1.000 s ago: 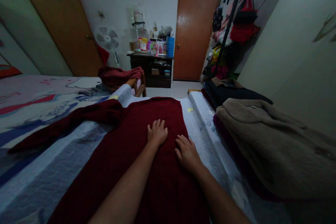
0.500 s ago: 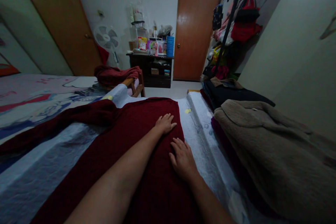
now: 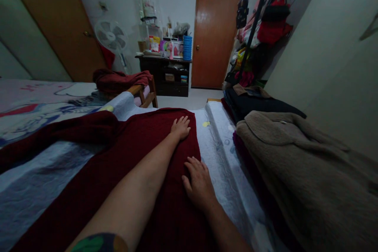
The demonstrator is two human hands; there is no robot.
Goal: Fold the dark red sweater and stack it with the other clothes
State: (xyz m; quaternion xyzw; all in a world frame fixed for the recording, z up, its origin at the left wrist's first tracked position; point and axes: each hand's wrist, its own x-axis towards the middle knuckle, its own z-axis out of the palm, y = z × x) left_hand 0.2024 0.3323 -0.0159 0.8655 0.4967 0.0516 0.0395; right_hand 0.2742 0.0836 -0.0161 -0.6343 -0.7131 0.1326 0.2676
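Note:
A dark red long-sleeved garment (image 3: pixel 130 157) lies spread over the pale blue bedding (image 3: pixel 217 153), one sleeve stretched out to the left. Its right side makes a nearly straight edge, and no sleeve shows there. My left hand (image 3: pixel 180 127) rests flat on the cloth near its far right corner, fingers spread. Closer to me, my right hand (image 3: pixel 199 181) lies on the same right edge with its fingers apart. Neither hand grips the fabric. The near end of the garment is partly hidden under my forearms.
A brownish-grey fleece coat (image 3: pixel 295 157) lies on a pile at the right, with dark folded clothes (image 3: pixel 260 102) behind it. Reddish cloth (image 3: pixel 121 80) drapes over a wooden bed end (image 3: pixel 150 92). Beyond stand a fan (image 3: pixel 111 36), a dark cabinet (image 3: pixel 162 76) and a door (image 3: pixel 211 27).
My left hand has slid a little farther up the garment, toward its far right corner. My right hand stays on the right edge. The whole view has shifted slightly.

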